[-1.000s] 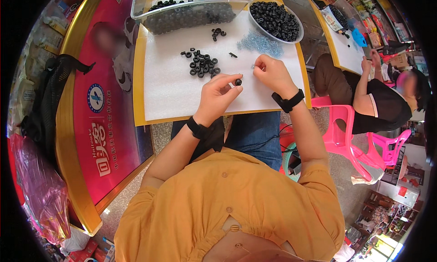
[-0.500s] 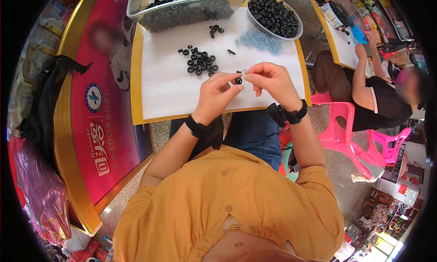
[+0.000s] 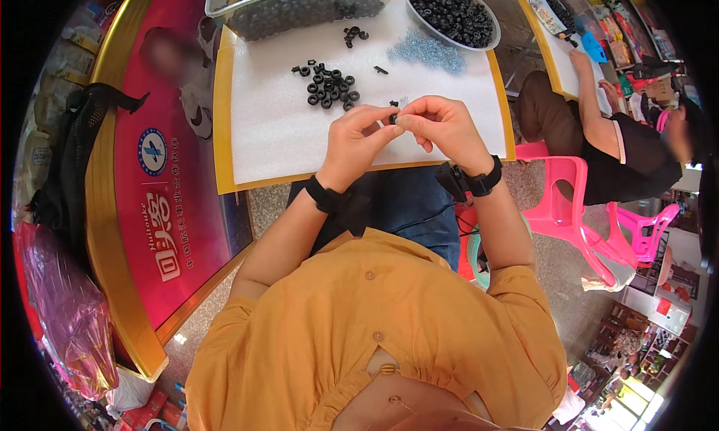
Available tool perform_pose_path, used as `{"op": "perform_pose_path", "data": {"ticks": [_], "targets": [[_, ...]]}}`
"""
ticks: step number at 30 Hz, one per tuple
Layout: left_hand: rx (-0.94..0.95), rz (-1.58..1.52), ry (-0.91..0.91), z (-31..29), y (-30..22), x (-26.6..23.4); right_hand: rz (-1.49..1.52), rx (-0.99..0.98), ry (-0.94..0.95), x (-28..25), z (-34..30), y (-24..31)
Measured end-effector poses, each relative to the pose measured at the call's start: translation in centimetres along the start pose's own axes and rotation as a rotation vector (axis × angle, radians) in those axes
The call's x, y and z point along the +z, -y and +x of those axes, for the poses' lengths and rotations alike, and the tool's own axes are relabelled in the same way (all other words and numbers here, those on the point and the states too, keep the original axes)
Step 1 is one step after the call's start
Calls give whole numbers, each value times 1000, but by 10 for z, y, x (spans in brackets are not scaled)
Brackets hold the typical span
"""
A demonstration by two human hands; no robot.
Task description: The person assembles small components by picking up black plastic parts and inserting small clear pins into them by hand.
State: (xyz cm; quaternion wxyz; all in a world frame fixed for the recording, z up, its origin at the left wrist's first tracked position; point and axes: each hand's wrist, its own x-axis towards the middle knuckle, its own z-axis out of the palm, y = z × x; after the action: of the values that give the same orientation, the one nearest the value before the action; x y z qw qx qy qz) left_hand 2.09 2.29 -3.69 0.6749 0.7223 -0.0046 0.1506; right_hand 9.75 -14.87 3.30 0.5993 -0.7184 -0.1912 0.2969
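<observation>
Above the near edge of the white-topped table [image 3: 269, 139], my left hand [image 3: 358, 140] pinches a small black ring-shaped part [image 3: 393, 119] between thumb and fingertips. My right hand [image 3: 443, 128] meets it from the other side, thumb and forefinger closed at the same part. Whether the right fingers also hold a tiny piece is hidden. Just beyond the fingertips lies a small black bit [image 3: 394, 103]. Left of them is a loose pile of black rings [image 3: 329, 86]; farther off to the right, tiny pale-blue clear pieces [image 3: 428, 53] are spread out.
A clear plastic bin [image 3: 307, 15] of black parts stands at the far left, and a bowl [image 3: 492, 40] of black rings at the far right. Smaller black parts [image 3: 352, 35] lie between. A pink chair [image 3: 565, 184] and a co-worker [image 3: 636, 158] at another table are to the right.
My right hand has closed in on the black part, and its fingertips now touch it. The part is turned and mostly covered. The co-worker's hands have moved lower on their table.
</observation>
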Motion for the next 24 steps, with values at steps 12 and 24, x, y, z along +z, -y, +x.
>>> {"op": "perform_pose_path", "data": {"ticks": [12, 24], "targets": [[-31, -126, 54, -1, 4, 1, 4, -57, -52, 11, 4, -7], [-121, -366, -72, -1, 9, 1, -913, -394, 18, 23, -28, -36]]}}
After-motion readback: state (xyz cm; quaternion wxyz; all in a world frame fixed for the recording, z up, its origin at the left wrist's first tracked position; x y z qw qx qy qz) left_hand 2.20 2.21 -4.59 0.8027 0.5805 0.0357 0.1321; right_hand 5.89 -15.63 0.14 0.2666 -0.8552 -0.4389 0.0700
